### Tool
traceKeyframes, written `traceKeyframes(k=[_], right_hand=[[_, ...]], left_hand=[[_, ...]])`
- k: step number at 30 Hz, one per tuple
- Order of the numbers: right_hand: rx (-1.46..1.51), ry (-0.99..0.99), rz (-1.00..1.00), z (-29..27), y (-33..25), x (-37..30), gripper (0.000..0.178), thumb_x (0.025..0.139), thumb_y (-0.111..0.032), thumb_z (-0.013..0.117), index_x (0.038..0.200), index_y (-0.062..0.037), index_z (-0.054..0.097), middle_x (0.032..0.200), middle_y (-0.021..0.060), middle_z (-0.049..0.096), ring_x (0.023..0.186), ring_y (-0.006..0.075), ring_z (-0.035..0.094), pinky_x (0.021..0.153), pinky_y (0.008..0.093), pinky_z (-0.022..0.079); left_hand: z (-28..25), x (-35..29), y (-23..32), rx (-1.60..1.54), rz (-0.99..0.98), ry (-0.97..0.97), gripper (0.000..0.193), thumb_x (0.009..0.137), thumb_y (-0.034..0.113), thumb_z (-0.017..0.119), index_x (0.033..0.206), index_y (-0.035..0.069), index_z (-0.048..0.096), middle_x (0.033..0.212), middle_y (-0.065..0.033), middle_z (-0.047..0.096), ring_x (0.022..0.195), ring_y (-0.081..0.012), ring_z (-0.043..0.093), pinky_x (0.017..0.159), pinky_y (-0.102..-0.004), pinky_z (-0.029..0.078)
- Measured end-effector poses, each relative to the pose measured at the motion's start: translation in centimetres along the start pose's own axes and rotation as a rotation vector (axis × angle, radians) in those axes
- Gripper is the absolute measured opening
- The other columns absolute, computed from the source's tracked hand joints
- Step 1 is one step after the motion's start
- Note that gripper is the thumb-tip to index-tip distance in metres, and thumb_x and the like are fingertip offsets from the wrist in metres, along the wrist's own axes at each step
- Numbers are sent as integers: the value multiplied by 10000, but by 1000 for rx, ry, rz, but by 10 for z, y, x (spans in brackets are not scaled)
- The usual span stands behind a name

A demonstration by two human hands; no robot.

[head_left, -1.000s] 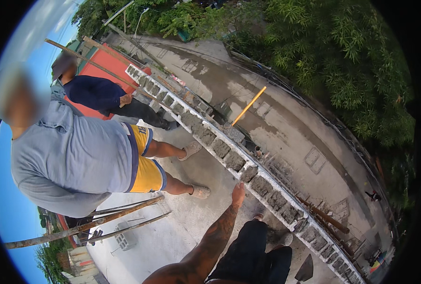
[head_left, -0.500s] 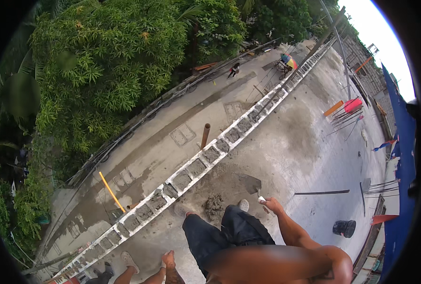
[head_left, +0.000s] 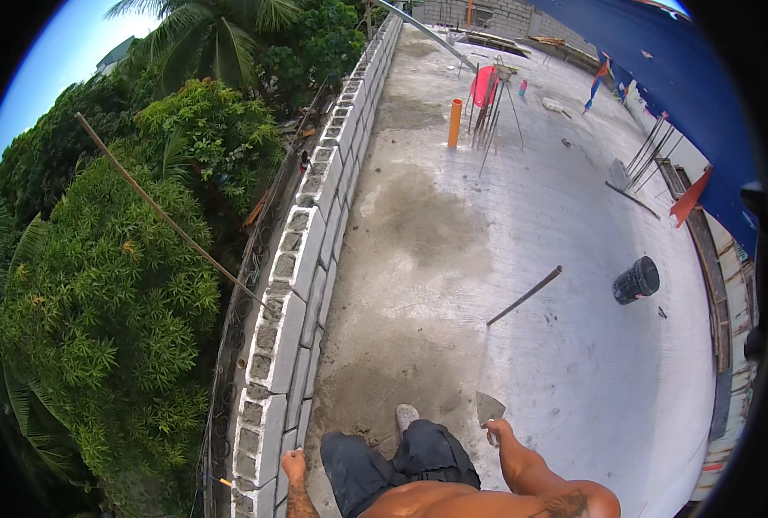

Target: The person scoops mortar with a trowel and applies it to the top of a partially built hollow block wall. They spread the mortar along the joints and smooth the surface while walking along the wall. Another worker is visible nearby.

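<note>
My right hand (head_left: 497, 431) grips the handle of a trowel (head_left: 489, 408); its grey blade points forward, away from me, over the concrete slab. My left hand (head_left: 294, 465) hangs low by the inner face of the hollow-block wall (head_left: 282, 345), with its fingers curled in and nothing seen in them. Whether that hand touches the blocks I cannot tell. Grey fill shows in the cells along the wall's top. One shoe (head_left: 406, 417) of mine stands on the damp, mortar-stained part of the slab, between the wall and the trowel.
A dark pipe (head_left: 524, 295) sticks up ahead to the right, with a black bucket (head_left: 636, 280) beyond it. Farther off stand an orange pipe (head_left: 455, 123) and rebars (head_left: 490, 121) with a red cover. Left of the wall are a drop, trees (head_left: 108, 337) and a slanting pole (head_left: 168, 216).
My view has swung up and right along the wall. The trowel stays in my right hand. The mortar heap and another person's legs at lower left have left the view.
</note>
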State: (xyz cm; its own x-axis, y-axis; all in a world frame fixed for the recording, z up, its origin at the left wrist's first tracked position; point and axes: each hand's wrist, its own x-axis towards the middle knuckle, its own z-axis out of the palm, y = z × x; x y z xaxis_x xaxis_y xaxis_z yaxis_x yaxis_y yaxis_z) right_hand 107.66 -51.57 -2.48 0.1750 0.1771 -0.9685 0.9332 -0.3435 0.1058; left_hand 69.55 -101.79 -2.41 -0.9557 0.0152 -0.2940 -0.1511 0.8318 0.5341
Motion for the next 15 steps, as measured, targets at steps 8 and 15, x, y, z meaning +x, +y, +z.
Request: traceKeyframes(k=[8, 15], right_hand=[[508, 21, -281, -41, -119, -16, 399, 873, -393, 681, 872, 0, 617, 605, 113, 577, 467, 243, 544, 445, 427, 444], [838, 148, -472, -124, -265, -39, 275, 918, -284, 646, 948, -21, 573, 657, 76, 569, 493, 159, 531, 399, 317, 427]], left_hand=[[60, 89, 86, 145, 55, -298, 396, 830, 358, 645, 761, -27, 712, 740, -230, 679, 698, -377, 669, 695, -459, 509], [101, 180, 162, 15, -367, -832, 345, 908, 323, 623, 846, -10, 688, 741, -98, 705, 649, -211, 689, 551, -378, 514]])
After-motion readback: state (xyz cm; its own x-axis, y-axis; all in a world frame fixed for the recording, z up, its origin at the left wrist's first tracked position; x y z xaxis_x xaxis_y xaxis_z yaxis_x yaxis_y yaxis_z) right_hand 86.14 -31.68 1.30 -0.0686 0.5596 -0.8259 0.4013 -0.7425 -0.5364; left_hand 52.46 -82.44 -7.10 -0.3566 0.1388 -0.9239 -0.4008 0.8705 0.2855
